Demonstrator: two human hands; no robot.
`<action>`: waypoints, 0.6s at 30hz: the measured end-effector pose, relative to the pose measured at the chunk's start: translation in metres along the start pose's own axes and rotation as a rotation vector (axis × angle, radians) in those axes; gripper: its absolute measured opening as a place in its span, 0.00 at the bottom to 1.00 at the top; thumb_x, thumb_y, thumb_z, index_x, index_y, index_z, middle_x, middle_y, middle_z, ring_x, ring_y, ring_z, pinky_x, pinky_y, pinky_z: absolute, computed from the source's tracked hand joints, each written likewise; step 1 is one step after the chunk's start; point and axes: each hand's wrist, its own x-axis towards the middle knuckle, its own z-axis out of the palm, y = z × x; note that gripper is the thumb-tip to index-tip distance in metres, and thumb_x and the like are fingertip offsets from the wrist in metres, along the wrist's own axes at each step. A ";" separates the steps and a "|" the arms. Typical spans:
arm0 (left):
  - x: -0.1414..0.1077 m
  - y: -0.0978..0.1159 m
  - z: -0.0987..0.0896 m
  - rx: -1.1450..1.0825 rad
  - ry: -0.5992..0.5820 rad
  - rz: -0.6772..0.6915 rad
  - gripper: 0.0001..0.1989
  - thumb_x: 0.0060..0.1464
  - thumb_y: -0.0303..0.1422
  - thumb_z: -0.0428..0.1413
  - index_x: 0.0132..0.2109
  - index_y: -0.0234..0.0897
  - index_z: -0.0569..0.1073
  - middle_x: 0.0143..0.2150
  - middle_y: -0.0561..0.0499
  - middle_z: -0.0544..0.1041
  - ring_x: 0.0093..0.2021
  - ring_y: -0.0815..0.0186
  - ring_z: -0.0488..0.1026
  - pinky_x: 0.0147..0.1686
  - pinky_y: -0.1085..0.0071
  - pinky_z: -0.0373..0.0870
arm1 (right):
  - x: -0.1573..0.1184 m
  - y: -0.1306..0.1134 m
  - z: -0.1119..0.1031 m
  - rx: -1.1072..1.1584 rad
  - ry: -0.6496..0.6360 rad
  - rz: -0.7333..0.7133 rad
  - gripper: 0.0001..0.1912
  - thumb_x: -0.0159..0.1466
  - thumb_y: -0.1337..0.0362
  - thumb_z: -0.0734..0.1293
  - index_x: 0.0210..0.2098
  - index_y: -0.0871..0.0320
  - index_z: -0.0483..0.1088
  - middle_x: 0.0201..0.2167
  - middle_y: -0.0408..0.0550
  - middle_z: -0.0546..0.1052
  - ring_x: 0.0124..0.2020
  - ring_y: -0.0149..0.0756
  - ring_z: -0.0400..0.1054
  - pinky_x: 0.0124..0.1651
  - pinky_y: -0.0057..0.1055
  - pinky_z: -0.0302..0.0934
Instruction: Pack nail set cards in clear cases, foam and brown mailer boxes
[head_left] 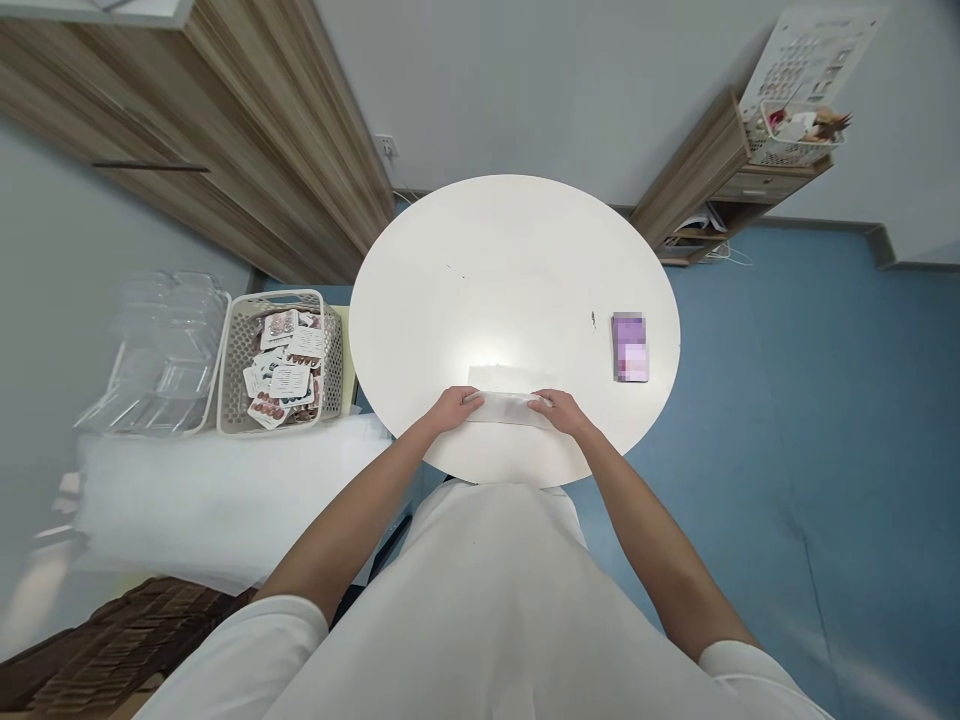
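My left hand (454,408) and my right hand (559,409) are both over the white oval table, near its front edge. Between them stretches a whitish, see-through wrapped bundle (508,407), long and narrow. Each hand pinches one end of it, fingers closed. A thin translucent flap (510,378) lies flat on the tabletop just beyond the bundle; whether the two are one piece I cannot tell. What is inside the wrapping, if anything, does not show.
A purple phone-shaped item (630,347) lies at the table's (510,240) right. On the left stand a basket (227,375) of carded packs, clear plastic trays (176,350) and a large white translucent sheet (217,495). Wooden cabinets (247,120) stand behind left, a shelf unit (694,185) behind right.
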 end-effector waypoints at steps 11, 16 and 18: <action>0.006 -0.013 -0.001 -0.085 0.103 -0.273 0.16 0.45 0.45 0.50 0.20 0.37 0.61 0.16 0.58 0.56 0.18 0.72 0.55 0.19 0.74 0.51 | 0.011 0.015 -0.006 -0.050 0.079 0.074 0.10 0.57 0.59 0.58 0.34 0.53 0.67 0.33 0.45 0.72 0.33 0.36 0.65 0.34 0.30 0.59; 0.004 -0.012 0.004 -0.064 0.254 -0.313 0.15 0.47 0.45 0.50 0.33 0.37 0.69 0.25 0.52 0.69 0.26 0.68 0.66 0.26 0.72 0.61 | 0.003 0.023 0.002 -0.120 0.235 0.083 0.13 0.57 0.62 0.57 0.41 0.55 0.65 0.36 0.48 0.69 0.35 0.37 0.63 0.38 0.34 0.59; 0.000 -0.006 0.008 0.007 0.416 -0.269 0.20 0.48 0.45 0.50 0.44 0.37 0.67 0.38 0.47 0.71 0.36 0.64 0.68 0.35 0.68 0.65 | -0.004 0.025 0.007 -0.099 0.338 0.089 0.19 0.56 0.61 0.58 0.47 0.56 0.62 0.43 0.51 0.66 0.39 0.39 0.62 0.42 0.36 0.59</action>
